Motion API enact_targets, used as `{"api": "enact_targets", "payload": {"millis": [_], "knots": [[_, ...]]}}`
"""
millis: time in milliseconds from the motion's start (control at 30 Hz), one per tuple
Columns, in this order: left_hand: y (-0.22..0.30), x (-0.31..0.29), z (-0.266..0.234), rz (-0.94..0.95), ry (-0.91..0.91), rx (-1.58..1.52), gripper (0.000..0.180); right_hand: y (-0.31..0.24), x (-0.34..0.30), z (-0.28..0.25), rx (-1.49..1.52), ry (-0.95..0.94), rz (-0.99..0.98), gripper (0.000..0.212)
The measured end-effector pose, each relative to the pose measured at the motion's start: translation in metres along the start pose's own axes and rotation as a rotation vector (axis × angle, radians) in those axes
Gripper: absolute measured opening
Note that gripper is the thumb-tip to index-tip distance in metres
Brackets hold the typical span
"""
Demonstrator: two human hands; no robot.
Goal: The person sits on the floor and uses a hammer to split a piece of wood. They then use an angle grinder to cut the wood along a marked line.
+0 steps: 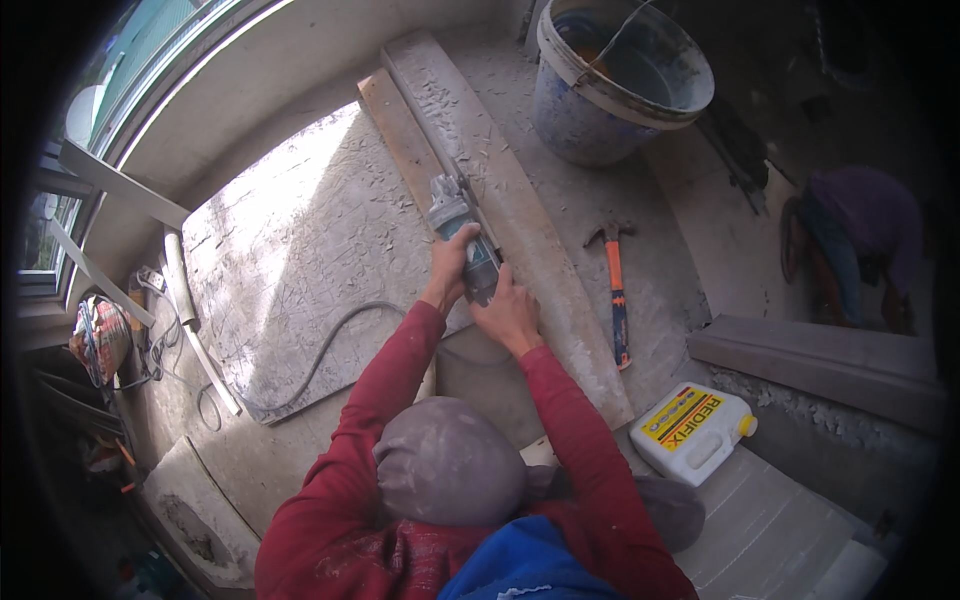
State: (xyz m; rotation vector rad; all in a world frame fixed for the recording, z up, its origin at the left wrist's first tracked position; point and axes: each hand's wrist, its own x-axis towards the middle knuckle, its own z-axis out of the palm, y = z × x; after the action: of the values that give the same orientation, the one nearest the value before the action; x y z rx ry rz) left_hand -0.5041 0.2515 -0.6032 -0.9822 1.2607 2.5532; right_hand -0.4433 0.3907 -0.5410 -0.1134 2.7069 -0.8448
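Observation:
Both of my hands are closed round an angle grinder (466,238) with a grey metal head and a teal and dark body. My left hand (449,266) wraps the body behind the head. Lower down, my right hand (509,314) grips its rear end. The grinder's head lies over the edge of a long narrow board or slab (405,140), beside a wider, dusty one (530,230) strewn with chips. Its disc is hard to make out. A grey cord (345,325) curves away to the left across a large dusty panel (310,250).
An orange-handled hammer (616,295) lies right of the boards. Beyond stands a large bucket (620,85) holding liquid. A white jug (693,432) with a yellow cap sits near right, by a stone ledge (820,360). Another person (860,240) bends at far right. A window (50,235) is at left.

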Motion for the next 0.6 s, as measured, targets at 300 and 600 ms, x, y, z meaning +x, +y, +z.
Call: {"api": "enact_targets", "payload": {"millis": [300,600], "knots": [[-0.002,0.009,-0.004,-0.012,-0.005,0.041,0.034,0.001,0.004,0.003,0.012,-0.012,0.004,0.070],[0.005,0.013,-0.003,0.036,-0.019,0.036,0.036,-0.007,0.010,-0.002,-0.016,-0.057,0.017,0.064]]}}
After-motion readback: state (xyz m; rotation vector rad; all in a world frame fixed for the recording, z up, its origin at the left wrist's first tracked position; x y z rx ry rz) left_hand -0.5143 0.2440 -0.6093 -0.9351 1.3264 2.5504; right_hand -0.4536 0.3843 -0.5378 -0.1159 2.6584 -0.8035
